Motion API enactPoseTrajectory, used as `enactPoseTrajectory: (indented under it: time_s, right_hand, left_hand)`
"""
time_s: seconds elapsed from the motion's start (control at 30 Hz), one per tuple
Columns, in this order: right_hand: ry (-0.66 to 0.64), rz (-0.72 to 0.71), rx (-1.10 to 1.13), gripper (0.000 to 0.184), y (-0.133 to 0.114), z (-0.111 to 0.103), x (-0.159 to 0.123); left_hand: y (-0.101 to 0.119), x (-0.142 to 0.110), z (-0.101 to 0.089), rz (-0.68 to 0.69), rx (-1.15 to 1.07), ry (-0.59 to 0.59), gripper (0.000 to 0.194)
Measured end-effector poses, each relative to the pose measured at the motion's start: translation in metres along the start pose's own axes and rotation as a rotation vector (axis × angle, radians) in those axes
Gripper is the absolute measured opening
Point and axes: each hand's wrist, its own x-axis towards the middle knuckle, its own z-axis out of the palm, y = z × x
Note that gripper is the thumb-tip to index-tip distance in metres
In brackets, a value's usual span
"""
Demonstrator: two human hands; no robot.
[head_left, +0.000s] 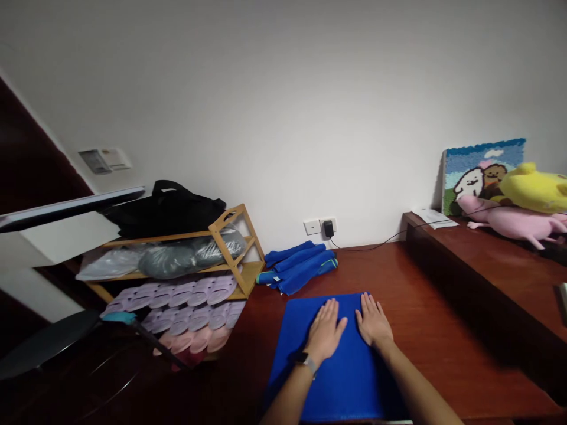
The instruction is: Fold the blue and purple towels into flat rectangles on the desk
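On the reddish-brown wooden surface [425, 342] lies a flat, rectangular blue cloth-like sheet [348, 375]; the left hand [325, 333] and right hand [374, 323] rest on its far half, fingers straight and nearly together, thumbs spread; even palm pressure should keep it smooth.

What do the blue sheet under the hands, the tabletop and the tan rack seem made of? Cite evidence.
Blue sheet: probably fabric, matte; its surface looks dull.
Tabletop: wood or veneer, faintly glossy; reddish-brown, soft highlights.
Tan rack: likely wood or bamboo, smooth; honey-coloured bars.
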Motion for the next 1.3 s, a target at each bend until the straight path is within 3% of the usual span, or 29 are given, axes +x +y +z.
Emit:
enactPoseTrajectory:
  time_s: [0.1, 0.2, 0.33, 0.5, 0.6, 0.9, 1.3]
  right_hand:
    - [-0.029, -0.028, -0.045, 0.069, 0.003, 0.003, 0.0]
    - [-0.041, -0.044, -0.071, 0.068, 0.004, 0.003, 0.0]
    - [-0.031, -0.003, -0.07, 0.071, 0.001, 0.0, -0.002]
    - [-0.016, 0.014, -0.043, 0.073, -0.001, 0.002, -0.001]
    - [-0.013, 0.016, -0.062, 0.073, 0.001, 0.005, 0.0]
    - [-0.034, -0.002, -0.2, 0.072, -0.004, -0.008, 0.006]
    - [0.012, -0.002, -0.122, 0.072, 0.002, 0.005, 0.016]
  left_hand:
    - [0.04, 0.03, 0.018, 0.056, -0.079, -0.059, 0.072]
    - [0.048, 0.041, 0.029, 0.06, -0.079, -0.066, 0.071]
    - [0.008, 0.026, 0.019, 0.028, -0.027, -0.04, 0.073]
    - [-0.08, -0.002, -0.014, -0.247, 0.034, -0.04, 0.078]
    - [-0.111, -0.012, -0.021, -0.325, 0.048, -0.02, 0.078]
    - [-0.118, -0.017, -0.005, -0.305, 0.048, 0.09, 0.081]
    - [-0.119, -0.016, -0.006, -0.303, 0.111, 0.091, 0.077]
